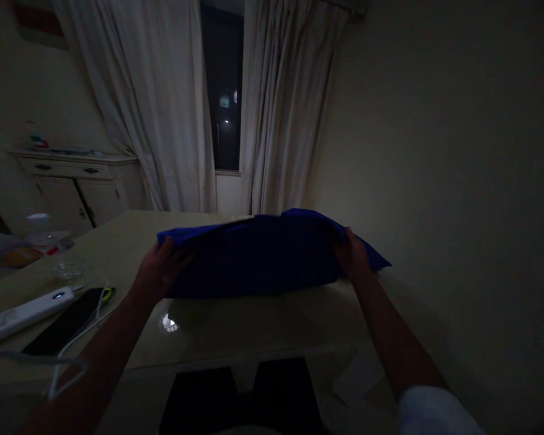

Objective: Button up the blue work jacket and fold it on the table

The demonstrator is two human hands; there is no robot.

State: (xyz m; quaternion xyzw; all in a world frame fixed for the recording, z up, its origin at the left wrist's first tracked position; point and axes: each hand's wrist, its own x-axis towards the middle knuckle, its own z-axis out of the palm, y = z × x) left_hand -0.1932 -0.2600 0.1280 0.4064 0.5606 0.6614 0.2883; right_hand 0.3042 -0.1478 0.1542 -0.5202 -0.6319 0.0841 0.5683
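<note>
A dark blue cloth [263, 257] is spread wide just over the table, its upper edge raised and its lower edge near the tabletop. My left hand [161, 269] grips its left side, with the thumb by the upper edge and the fingers against the near face. At the other side, my right hand [354, 257] is closed on the cloth near its right end, where a pointed corner sticks out beyond the hand. Dim light hides the folds, so I cannot tell what kind of cloth article it is.
On the pale table [208, 332], a white power strip [27, 314], a black phone [68, 323] with a white cable, and a clear plastic bottle [57, 241] lie or stand at left. A wall [457, 181] rises at right. Behind are curtains [172, 109] and a cabinet [77, 181].
</note>
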